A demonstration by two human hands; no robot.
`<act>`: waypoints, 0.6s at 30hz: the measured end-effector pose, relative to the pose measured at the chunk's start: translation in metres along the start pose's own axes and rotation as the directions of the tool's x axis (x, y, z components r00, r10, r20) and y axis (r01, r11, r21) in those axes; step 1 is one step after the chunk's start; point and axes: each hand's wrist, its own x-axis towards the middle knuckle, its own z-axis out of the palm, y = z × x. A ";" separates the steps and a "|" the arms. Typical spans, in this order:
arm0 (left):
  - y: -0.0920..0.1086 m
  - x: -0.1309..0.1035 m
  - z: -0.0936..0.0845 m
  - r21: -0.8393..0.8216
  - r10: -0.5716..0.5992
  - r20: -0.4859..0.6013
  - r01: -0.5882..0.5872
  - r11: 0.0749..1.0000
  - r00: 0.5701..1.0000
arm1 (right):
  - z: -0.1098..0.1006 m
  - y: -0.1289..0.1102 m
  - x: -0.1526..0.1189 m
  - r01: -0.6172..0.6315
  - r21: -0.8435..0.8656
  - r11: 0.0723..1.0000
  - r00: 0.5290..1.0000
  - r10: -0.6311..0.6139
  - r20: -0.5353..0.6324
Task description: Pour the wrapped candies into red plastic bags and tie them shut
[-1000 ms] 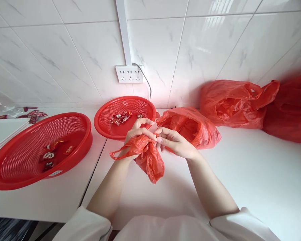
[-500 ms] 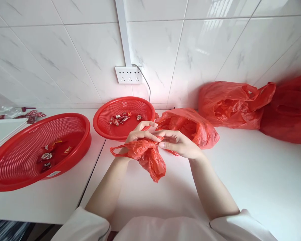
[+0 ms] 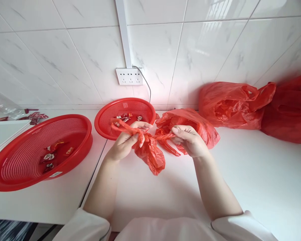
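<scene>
The left hand grips the gathered neck of the small bag, and a loop of plastic sticks out leftward past its fingers. The right hand pinches a twisted strip of the same bag between thumb and fingers, stretched nearly straight. The small bag hangs between both hands above the tabletop, nearer than the open bag. Sweets lie in the small basket behind the left hand.

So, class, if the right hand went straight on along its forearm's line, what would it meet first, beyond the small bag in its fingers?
Probably the open red bag just behind the right hand; one view leaves the depth unclear.
</scene>
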 end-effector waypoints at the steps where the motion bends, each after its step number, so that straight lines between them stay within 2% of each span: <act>1: 0.003 -0.002 -0.005 0.029 -0.002 -0.019 0.002 1.000 1.000 | -0.003 -0.003 -0.003 0.005 -0.036 0.999 1.000 -0.005 -0.010; 5: 0.010 -0.012 -0.024 0.083 0.003 -0.141 0.009 0.996 0.990 | -0.022 -0.016 -0.023 0.049 -0.137 0.989 0.992 -0.064 -0.105; 6: 0.011 -0.013 -0.028 0.078 -0.011 -0.134 0.022 0.997 0.991 | -0.027 -0.018 -0.028 0.053 -0.161 0.986 0.988 -0.075 -0.134; 9: 0.010 -0.012 -0.030 0.037 -0.090 0.020 0.089 0.995 0.996 | -0.041 -0.021 -0.043 0.055 -0.223 0.973 0.982 -0.094 -0.166; 12: 0.009 -0.008 -0.025 0.058 -0.170 0.119 0.164 0.985 0.978 | -0.046 -0.018 -0.051 0.026 -0.344 0.938 0.993 -0.064 -0.101; 14: 0.010 -0.005 -0.020 0.139 -0.243 0.160 0.222 0.965 0.957 | -0.042 -0.015 -0.052 -0.046 -0.526 0.849 0.998 0.012 -0.067; 16: 0.011 -0.004 -0.014 0.244 -0.333 0.196 0.283 0.928 0.922 | -0.032 -0.009 -0.050 -0.083 -0.726 0.683 0.997 0.061 -0.056; 18: 0.011 -0.003 -0.010 0.326 -0.399 0.176 0.329 0.886 0.900 | -0.016 0.001 -0.047 -0.029 -0.857 0.514 0.999 0.031 -0.016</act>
